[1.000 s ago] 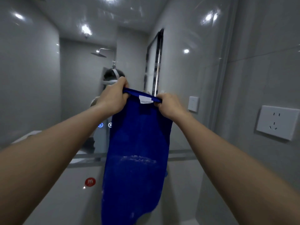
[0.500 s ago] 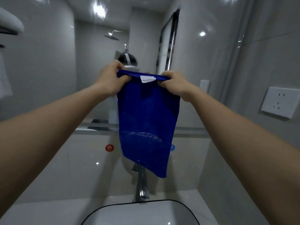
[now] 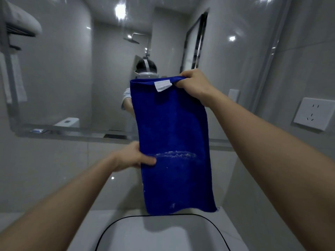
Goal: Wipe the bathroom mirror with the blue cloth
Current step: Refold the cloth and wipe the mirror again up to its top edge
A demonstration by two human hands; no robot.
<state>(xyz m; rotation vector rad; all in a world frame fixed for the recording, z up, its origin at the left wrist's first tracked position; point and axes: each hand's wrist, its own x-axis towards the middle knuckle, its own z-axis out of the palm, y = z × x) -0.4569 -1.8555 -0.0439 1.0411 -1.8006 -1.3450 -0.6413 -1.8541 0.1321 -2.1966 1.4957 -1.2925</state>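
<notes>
The blue cloth (image 3: 172, 134) hangs lengthwise in front of the bathroom mirror (image 3: 76, 73), a white label at its top edge and a pale streak across its lower half. My right hand (image 3: 194, 84) pinches the cloth's top right corner. My left hand (image 3: 135, 157) grips the cloth's left edge lower down, thumb on the front. The cloth's bottom edge hangs just above the basin. It covers part of the mirror and the reflection of a person.
A white basin with a dark rim (image 3: 159, 232) lies below. A wall socket (image 3: 312, 115) is on the right wall. The mirror's lower frame and ledge (image 3: 72, 133) run across the middle. A white appliance (image 3: 20, 24) hangs at upper left.
My left hand let go of the cloth's top left corner and moved down to grip its left edge. The view tilted down, showing more of the basin.
</notes>
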